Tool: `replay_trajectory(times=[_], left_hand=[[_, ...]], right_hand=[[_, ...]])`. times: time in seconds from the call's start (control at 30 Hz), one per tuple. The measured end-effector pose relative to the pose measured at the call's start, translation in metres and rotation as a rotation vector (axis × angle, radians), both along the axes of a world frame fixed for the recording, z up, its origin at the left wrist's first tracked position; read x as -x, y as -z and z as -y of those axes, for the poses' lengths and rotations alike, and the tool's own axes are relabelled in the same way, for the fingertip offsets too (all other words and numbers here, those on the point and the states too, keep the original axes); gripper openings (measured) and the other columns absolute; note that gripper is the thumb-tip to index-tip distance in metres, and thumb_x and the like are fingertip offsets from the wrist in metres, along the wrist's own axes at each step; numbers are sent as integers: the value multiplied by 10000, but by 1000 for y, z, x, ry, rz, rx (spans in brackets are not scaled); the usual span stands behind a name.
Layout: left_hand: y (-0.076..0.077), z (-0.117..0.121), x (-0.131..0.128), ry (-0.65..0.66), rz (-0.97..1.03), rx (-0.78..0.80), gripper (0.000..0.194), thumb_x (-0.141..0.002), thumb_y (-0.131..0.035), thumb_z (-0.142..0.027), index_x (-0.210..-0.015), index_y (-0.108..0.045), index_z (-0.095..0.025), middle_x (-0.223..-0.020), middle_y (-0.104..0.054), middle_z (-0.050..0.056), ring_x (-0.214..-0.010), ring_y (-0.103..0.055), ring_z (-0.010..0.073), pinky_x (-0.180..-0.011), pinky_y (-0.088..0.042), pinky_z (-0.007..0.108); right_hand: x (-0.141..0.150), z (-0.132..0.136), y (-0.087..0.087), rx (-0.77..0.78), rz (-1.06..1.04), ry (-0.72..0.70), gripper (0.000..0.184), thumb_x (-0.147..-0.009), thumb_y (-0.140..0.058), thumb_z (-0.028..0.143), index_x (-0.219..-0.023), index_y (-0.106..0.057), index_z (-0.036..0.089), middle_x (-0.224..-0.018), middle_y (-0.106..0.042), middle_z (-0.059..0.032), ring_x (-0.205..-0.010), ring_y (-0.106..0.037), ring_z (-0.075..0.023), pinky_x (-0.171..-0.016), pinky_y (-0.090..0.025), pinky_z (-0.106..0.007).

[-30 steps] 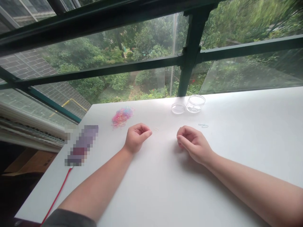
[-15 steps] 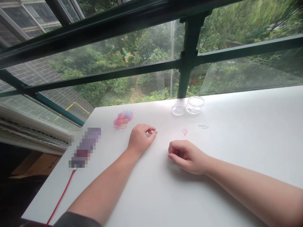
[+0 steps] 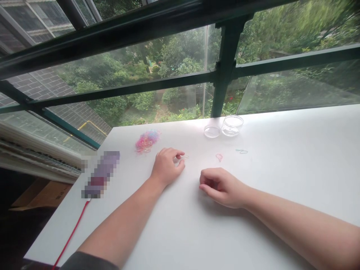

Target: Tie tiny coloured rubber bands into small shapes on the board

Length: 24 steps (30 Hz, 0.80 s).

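Note:
My left hand (image 3: 168, 166) rests on the white table (image 3: 281, 168), thumb and forefinger pinched around a tiny pale rubber band (image 3: 185, 156). My right hand (image 3: 222, 186) lies curled on the table with its fingers folded in; nothing shows in them. A pink rubber band (image 3: 219, 156) lies just beyond the right hand, and a green rubber band (image 3: 242, 151) lies further right. A heap of small coloured rubber bands (image 3: 146, 140) sits beyond the left hand.
A clear round container (image 3: 232, 125) and its clear lid (image 3: 212, 131) stand near the table's far edge by the window frame (image 3: 222, 71). A blurred purple object (image 3: 100, 174) lies at the left edge, with a red cord (image 3: 71, 234) trailing from it.
My right hand drew back toward me, uncovering the pink band on the table. My left hand moved forward and pinched at the pale band.

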State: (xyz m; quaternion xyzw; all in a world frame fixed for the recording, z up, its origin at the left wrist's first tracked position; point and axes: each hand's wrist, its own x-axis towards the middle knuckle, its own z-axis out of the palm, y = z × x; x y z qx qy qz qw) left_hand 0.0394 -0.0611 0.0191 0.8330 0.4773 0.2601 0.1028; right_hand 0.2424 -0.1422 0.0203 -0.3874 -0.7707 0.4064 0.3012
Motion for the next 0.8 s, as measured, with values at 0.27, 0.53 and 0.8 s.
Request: replay_trajectory(times=[0.27, 0.53, 0.8], left_hand=[[1, 2, 1, 14, -25, 9, 159, -770, -575, -236, -878, -692, -227, -810, -649, 19, -825, -556, 184, -803, -421, 329], [2, 4, 0, 49, -39, 7, 191, -786, -566, -244, -923, -699, -240, -827, -650, 26, -848, -559, 193, -809, -428, 338], [-9, -18, 32, -70, 8, -150, 229, -747, -528, -159, -934, -656, -193, -871, -664, 34, -871, -585, 192, -863, -437, 332]], right_hand=[[5, 1, 0, -209, 279, -135, 322, -767, -521, 207, -562, -273, 189, -517, -327, 46, -519, -278, -97, -540, -264, -241], [7, 1, 4, -233, 338, -141, 319, -778, -508, 238, -559, -282, 191, -515, -330, 40, -513, -266, -101, -549, -265, -245], [5, 3, 2, -208, 341, -150, 339, -789, -492, 214, -572, -232, 192, -516, -298, 42, -518, -275, -106, -537, -256, -245]])
